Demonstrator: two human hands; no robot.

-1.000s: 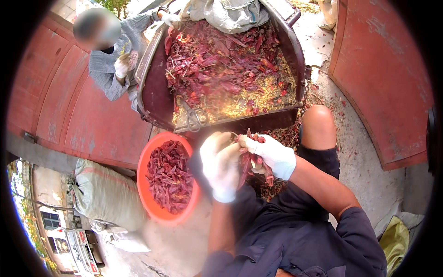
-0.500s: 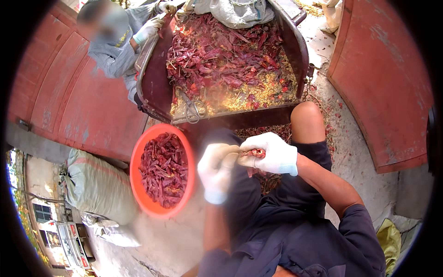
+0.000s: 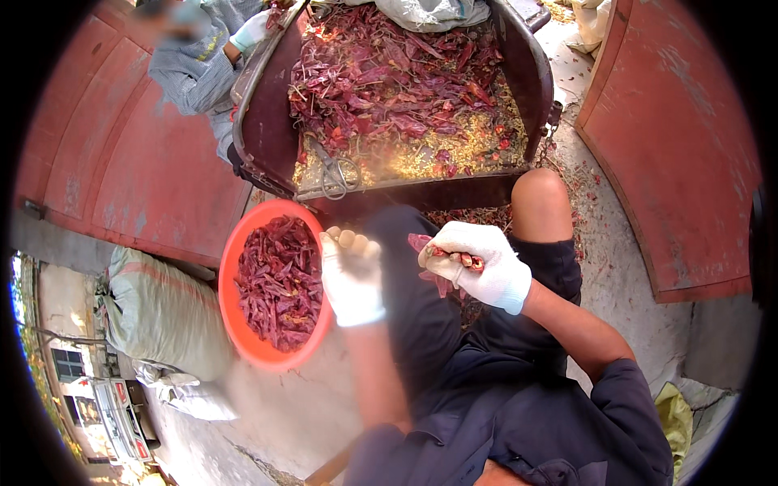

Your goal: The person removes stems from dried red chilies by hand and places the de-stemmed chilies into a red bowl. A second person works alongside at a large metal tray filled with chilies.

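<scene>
My right hand (image 3: 482, 263), in a white knit glove, is closed around several dried red chili peppers (image 3: 470, 261). Some of their cut ends show below the fingers, and wrinkled red skins stick out on the left. My left hand (image 3: 354, 274), gloved too, has its fingers curled in beside the right rim of an orange basin (image 3: 229, 304); whatever it may hold is hidden. Dark red chili pieces (image 3: 279, 283) fill much of that basin. In front of my knees a dark metal cart (image 3: 267, 138) carries a heap of dried chilies (image 3: 389, 73) and yellow seeds. Scissors (image 3: 334, 174) lie near its front edge.
Another person (image 3: 194, 73) works at the cart's left side, a white-gloved hand (image 3: 253, 31) on it. A stuffed pale sack (image 3: 166, 312) lies left of the basin. Red metal panels (image 3: 664, 146) flank both sides. Grey sacking (image 3: 438, 14) covers the cart's far end.
My left hand has parted from the right hand and moved left to the basin's rim. The right hand has shifted slightly right, still gripping the chilies. The other person's hand has moved up.
</scene>
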